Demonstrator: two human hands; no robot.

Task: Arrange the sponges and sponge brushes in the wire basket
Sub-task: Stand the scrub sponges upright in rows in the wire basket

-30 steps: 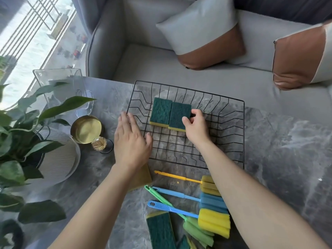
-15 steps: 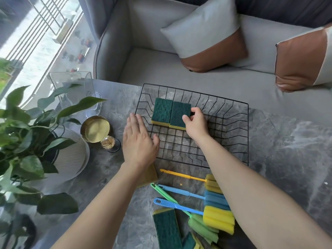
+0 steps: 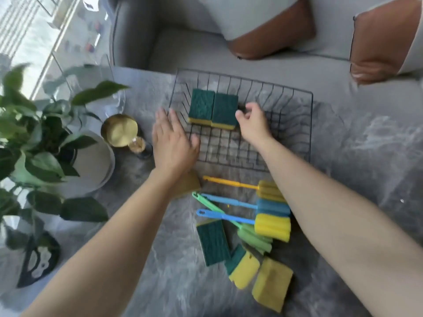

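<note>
Two sponges (image 3: 212, 108) lay side by side in far-left part of wire basket (image 3: 295, 131), long axes running near-far, green scrub faces up, yellow foam below. Right hand (image 3: 253, 123) loosely curled, empty, just right of them. Left hand (image 3: 172, 143) flat, fingers spread, on basket's left edge. Brushes (image 3: 249, 209) near side, handles pointing left. Grey marble table (image 3: 354, 156); sofa (image 3: 183, 44) beyond.

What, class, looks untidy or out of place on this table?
Loose sponges lie jumbled and overlapping near the table's front edge, while two sponges sit neatly side by side in the wire basket.
</note>
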